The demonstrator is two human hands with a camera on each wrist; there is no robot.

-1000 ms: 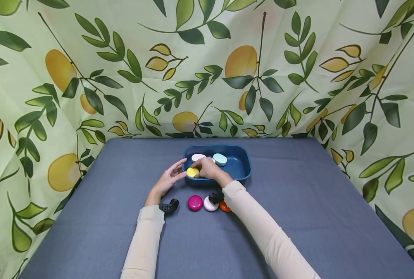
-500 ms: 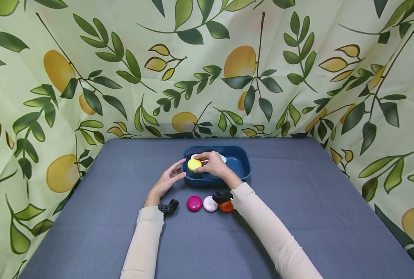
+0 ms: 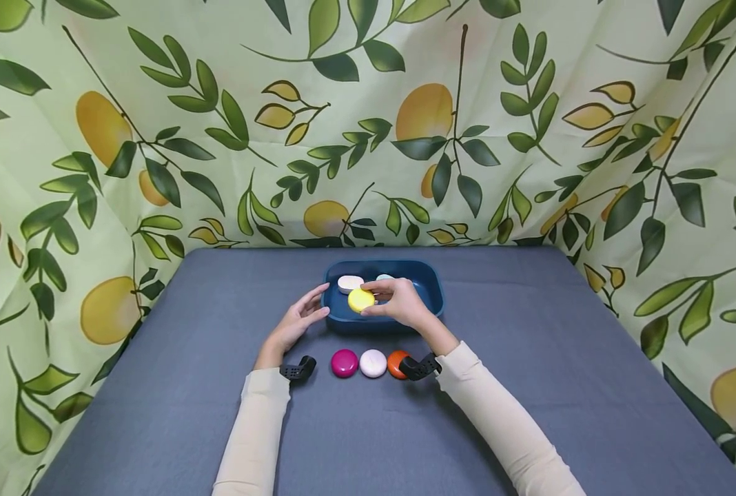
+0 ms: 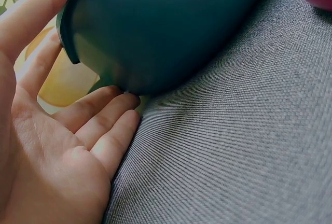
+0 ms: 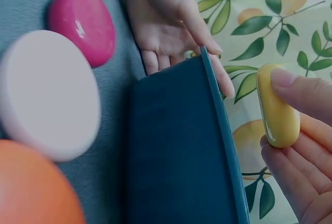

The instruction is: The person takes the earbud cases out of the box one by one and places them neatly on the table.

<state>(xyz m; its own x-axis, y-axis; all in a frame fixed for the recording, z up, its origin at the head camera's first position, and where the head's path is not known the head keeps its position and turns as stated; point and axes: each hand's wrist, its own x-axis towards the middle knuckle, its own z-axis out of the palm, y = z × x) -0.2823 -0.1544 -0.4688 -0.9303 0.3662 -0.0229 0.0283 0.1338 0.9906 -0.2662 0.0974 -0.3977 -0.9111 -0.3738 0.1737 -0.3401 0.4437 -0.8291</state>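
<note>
My right hand point(image 3: 408, 306) pinches a glossy yellow round disc point(image 3: 360, 300) between thumb and fingers. In the right wrist view the yellow disc point(image 5: 277, 105) is held edge-on above the rim. Below it stands a dark blue rectangular box point(image 3: 368, 324). Inside the box lie a white oval piece point(image 3: 350, 283) and a pale blue piece point(image 3: 384, 277), the latter partly hidden by my right hand. My left hand point(image 3: 290, 326) rests at the box's left end, fingers extended. In the left wrist view its fingertips point(image 4: 132, 99) meet the box wall point(image 4: 155, 37) low down.
In front of the box, a magenta disc point(image 3: 344, 363), a pale pink disc point(image 3: 373, 363) and an orange disc point(image 3: 397, 364) lie in a row on the grey cloth-covered table point(image 3: 355, 441). A leaf-and-fruit patterned curtain point(image 3: 355, 124) hangs behind the table.
My right hand has lifted the yellow disc from the left end of the box and moved it a little to the right. The left hand has stayed in place.
</note>
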